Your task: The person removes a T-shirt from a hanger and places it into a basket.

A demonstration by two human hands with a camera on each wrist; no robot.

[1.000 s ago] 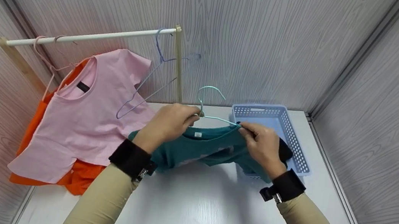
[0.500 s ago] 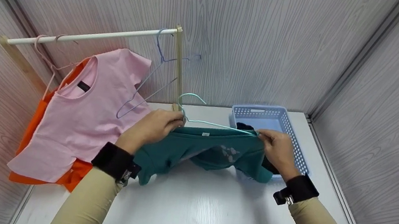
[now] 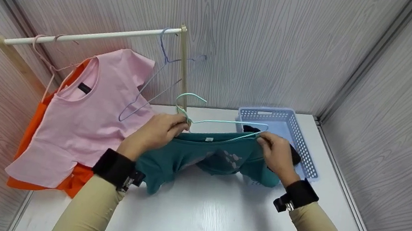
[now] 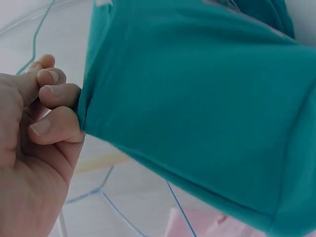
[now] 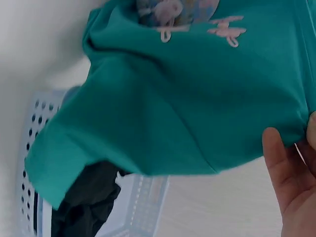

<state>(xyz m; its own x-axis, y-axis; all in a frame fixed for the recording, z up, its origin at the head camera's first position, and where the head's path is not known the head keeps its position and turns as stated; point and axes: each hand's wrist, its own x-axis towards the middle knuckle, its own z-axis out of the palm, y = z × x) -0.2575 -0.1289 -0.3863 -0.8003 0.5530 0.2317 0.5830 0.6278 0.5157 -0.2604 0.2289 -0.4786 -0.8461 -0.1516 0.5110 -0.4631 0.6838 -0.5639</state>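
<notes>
A teal T-shirt (image 3: 193,151) with a pale print hangs between my two hands, its neckline stretched wide and a white tag at the collar. My left hand (image 3: 152,132) pinches the collar's left side together with the light green wire hanger (image 3: 221,121) near its neck. The hook points up and right. The hanger's right end stands out above the neckline. My right hand (image 3: 278,153) pinches the collar at the right shoulder, beside the lower wire. In the left wrist view, curled fingers (image 4: 59,123) hold the shirt's edge. The hanger's left part is hidden.
A rack (image 3: 93,37) at the left bears a pink T-shirt (image 3: 98,117), an orange garment (image 3: 80,180) behind it, and a bare blue wire hanger (image 3: 141,95). A blue perforated basket (image 3: 301,144) with a black garment (image 3: 296,156) stands at the back right, partly behind the shirt.
My left hand and the hanger's hook have moved left, and my right hand slightly right, widening the neckline. The hanger's right end has risen out above the collar in the last half second.
</notes>
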